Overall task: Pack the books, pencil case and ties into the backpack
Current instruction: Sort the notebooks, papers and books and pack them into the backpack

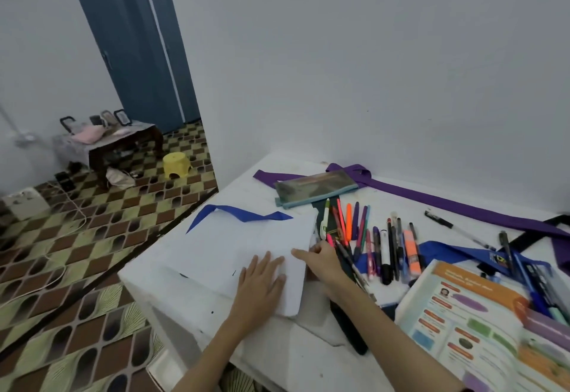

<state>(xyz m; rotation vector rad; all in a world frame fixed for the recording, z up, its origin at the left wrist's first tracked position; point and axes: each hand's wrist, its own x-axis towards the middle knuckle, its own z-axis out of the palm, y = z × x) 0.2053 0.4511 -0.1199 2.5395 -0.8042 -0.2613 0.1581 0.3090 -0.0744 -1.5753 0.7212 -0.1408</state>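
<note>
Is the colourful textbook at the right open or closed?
Open: the textbook lies flat on the table, its printed inside pages facing up.

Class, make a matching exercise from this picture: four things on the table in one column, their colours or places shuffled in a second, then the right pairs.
Things:
1. long tie
2. pencil case
3. left hand
4. open book

Descriptions:
A. flat on a white book
B. purple
C. near right corner, colourful pages
D. far side, above the row of pens

Pairs: 1-B, 2-D, 3-A, 4-C
</note>
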